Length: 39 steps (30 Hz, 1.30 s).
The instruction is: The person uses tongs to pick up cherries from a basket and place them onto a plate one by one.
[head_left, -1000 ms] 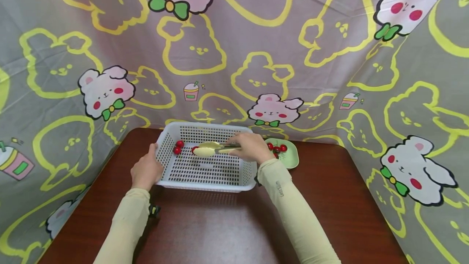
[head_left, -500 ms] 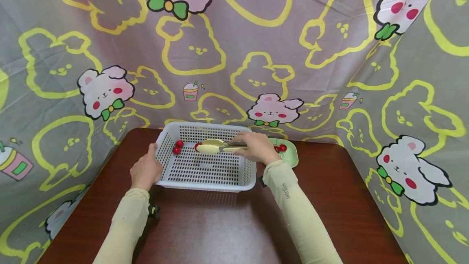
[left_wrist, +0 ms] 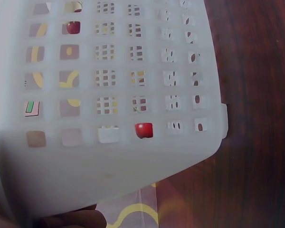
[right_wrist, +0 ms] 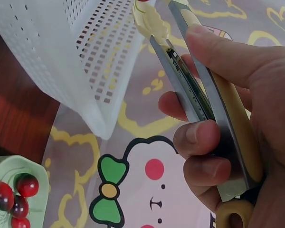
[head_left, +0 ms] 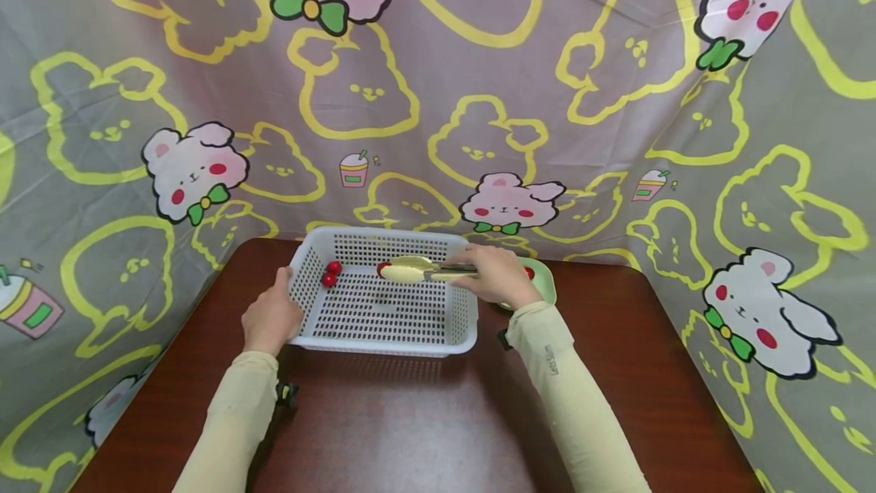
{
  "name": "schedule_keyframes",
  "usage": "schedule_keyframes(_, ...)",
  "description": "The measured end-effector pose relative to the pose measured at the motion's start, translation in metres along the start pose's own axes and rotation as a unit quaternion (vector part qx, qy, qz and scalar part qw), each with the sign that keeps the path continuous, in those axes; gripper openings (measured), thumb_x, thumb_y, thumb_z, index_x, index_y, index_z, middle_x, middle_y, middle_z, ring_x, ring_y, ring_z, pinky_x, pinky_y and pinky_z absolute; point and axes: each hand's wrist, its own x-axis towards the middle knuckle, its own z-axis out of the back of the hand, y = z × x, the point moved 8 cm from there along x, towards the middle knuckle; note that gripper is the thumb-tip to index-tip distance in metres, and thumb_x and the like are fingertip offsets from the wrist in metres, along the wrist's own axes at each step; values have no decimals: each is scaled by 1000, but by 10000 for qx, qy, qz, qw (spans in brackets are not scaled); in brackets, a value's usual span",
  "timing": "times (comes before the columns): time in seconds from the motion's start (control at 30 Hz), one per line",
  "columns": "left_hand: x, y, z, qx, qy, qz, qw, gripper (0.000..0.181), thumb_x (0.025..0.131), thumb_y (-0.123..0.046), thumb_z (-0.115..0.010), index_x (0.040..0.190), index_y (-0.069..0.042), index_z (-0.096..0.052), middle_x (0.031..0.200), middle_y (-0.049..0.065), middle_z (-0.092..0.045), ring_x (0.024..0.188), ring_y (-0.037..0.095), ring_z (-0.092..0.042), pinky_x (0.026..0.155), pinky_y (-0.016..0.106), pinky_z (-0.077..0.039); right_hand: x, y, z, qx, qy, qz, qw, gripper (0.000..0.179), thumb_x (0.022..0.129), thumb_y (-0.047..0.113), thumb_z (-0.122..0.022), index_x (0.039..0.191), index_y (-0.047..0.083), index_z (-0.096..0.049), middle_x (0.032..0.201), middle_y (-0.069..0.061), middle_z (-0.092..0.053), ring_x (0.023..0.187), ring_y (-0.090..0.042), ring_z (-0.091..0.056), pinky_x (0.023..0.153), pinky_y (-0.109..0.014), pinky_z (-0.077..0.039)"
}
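My left hand point(head_left: 272, 314) grips the left end of a white perforated plastic basket point(head_left: 383, 347); its fingers point(left_wrist: 80, 219) show under the rim in the left wrist view. Over the basket, my right hand point(head_left: 499, 276) holds food tongs point(head_left: 404, 274) with cream scalloped tips and metal arms, its fingers curled round the handles. A small red fruit point(head_left: 382, 270), like a cherry tomato, shows at the tips of the tongs. Two more red fruits point(head_left: 331, 278) lie at the basket's left end.
Right of the basket, partly behind my right hand, stands a light green dish point(head_left: 546, 285) with several glossy red fruits point(right_wrist: 27, 185). Brown wood tabletop point(head_left: 383, 432) lies in front. A cartoon-printed curtain point(head_left: 404, 97) encloses the table's back and sides.
My right hand and the tongs have shifted to the right, the red fruit at the tips moving along, and now cover more of the green dish. My left hand stays on the basket.
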Motion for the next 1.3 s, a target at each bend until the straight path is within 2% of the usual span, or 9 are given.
schedule_keyframes(0.07, 0, -1, 0, -8, 14, 2, 10000, 69, 95, -9, -56, 156, -9, -26, 113, 31, -65, 73, 35, -59, 62, 41, -41, -2, -2, 2, 10, -13, -24, 10000, 38, 93, 40, -76, 130, 34, -73, 135, -2, -70, 120, -26, -67, 93, -51, -52)
schedule_keyframes(0.13, 0, -1, 0, -5, 37, 24, 10000, 69, 95, -9, -56, 156, -9, -26, 114, 31, -65, 73, 35, -59, 62, 41, -41, -4, -4, 4, -5, -23, -33, 10000, 37, 93, 41, -76, 130, 35, -73, 123, 1, -72, 104, -22, -68, 83, -45, -52)
schedule_keyframes(0.27, 0, -1, -1, -2, 84, 43, 10000, 70, 94, -9, -56, 156, -9, -25, 114, 31, -64, 74, 35, -59, 63, 42, -41, -9, -7, 7, -49, -79, -52, 9999, 37, 93, 42, -76, 129, 36, -73, 102, 3, -68, 83, -18, -59, 72, -40, -45)
schedule_keyframes(0.33, -1, -1, 0, 3, 93, 34, 10000, 70, 94, -9, -56, 157, -8, -25, 113, 31, -64, 74, 36, -59, 63, 43, -41, -12, -9, 9, -47, -100, -82, 9999, 37, 93, 42, -76, 129, 35, -73, 106, 2, -70, 88, -19, -62, 76, -43, -49)
schedule_keyframes(0.43, 0, -1, 0, 9, 59, 2, 10000, 70, 94, -8, -57, 156, -8, -25, 115, 32, -64, 75, 36, -59, 63, 45, -42, -16, -13, 11, -3, -107, -92, 9999, 37, 94, 40, -76, 130, 33, -73, 122, -3, -72, 110, -25, -68, 90, -50, -52)
schedule_keyframes(0.57, 1, 0, -1, 26, 1, -26, 10000, 70, 93, -8, -58, 156, -9, -27, 118, 32, -65, 75, 35, -60, 63, 46, -43, -22, -18, 16, 46, -132, -124, 9998, 38, 94, 38, -76, 131, 31, -73, 138, -6, -68, 135, -30, -59, 104, -57, -47)
schedule_keyframes(0.83, 2, 0, 1, 41, -24, -44, 10000, 70, 94, -9, -59, 156, -9, -27, 116, 31, -65, 76, 36, -60, 63, 45, -42, -35, -34, 26, 44, -352, -281, 9990, 38, 92, 39, -78, 129, 34, -74, 135, 0, -70, 125, -26, -65, 94, -53, -52)
schedule_keyframes(1.07, 1, 0, 0, 26, -13, -75, 10000, 70, 94, -9, -59, 156, -8, -26, 115, 31, -65, 73, 35, -59, 60, 42, -41, -47, -47, 32, 65, -489, -422, 9979, 37, 92, 36, -78, 128, 33, -74, 127, 1, -72, 100, -22, -67, 81, -46, -50)
schedule_keyframes(1.3, 2, -2, 0, 16, 38, -69, 10000, 71, 95, -10, -59, 157, -8, -26, 115, 31, -64, 72, 34, -59, 59, 40, -41, -59, -60, 40, 141, -640, -495, 9966, 37, 92, 39, -77, 129, 34, -74, 130, 3, -70, 110, -25, -69, 86, -51, -51)
